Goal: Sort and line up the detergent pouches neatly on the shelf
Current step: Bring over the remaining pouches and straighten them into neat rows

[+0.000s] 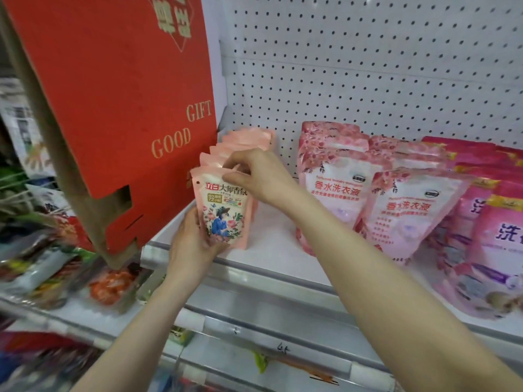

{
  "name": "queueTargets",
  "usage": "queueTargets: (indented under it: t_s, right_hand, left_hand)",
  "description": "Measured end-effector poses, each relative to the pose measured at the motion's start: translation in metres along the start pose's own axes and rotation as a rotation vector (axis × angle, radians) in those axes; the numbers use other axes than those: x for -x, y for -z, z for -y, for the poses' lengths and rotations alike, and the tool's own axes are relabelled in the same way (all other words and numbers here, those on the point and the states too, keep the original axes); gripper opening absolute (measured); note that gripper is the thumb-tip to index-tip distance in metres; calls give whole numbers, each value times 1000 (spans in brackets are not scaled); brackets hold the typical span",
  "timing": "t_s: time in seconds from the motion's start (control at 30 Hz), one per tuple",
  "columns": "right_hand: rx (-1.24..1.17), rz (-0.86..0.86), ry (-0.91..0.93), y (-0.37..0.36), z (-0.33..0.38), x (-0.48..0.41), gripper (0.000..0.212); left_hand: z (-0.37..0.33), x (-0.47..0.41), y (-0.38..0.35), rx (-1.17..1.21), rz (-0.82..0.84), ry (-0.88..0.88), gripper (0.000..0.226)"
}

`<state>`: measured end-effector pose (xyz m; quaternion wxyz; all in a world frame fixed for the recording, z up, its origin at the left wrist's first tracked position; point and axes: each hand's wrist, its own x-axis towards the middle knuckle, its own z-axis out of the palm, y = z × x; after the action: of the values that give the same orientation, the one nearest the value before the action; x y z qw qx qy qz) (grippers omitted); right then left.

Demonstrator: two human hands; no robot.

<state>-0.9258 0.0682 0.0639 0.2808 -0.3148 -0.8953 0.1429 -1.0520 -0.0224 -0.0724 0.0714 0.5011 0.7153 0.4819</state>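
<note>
Left hand (195,244) is holding the front small pouch (223,213) at its lower left, grip curled round the bottom edge. Right hand (260,176) is reaching in from above, grip pinching the pouch top. Pouch is standing upright at the shelf (283,258) front, heading a row of small pink pouches (249,138) beside the red gift box (113,94). Larger pink pouches (407,213) are leaning to the right, against the pegboard (368,66).

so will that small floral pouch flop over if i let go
Probably not: the pouch stands upright, backed by a row of like ones. Looks full, so likely soft and heavy for its size. Its glossy film may slip; the left hand and right hand grip it.
</note>
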Motion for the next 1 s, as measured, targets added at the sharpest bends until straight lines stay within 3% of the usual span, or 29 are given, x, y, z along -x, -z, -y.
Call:
queueTargets:
  t_s: [0.33, 0.5, 0.63, 0.8, 0.9, 1.0]
  right_hand:
    - [7, -76, -13, -5, -5, -2, 12]
    - [84, -99, 2, 6, 2, 11, 17]
    - [125, -251, 27, 45, 2, 37, 14]
    - [203, -439, -59, 134, -24, 75, 14]
    - [339, -365, -230, 190, -49, 90, 20]
    - [549, -144, -382, 226, -74, 91, 27]
  left_hand:
    - [3, -11, 4, -58, 64, 18, 83]
    - [-6, -1, 9, -130, -23, -29, 101]
    - [-29, 8, 15, -181, -240, -319, 95]
    - [-92, -6, 5, -112, -140, -628, 61]
    - [-134, -24, -10, -100, -54, -773, 47]
    - [-175, -44, -28, -158, 45, -828, 42]
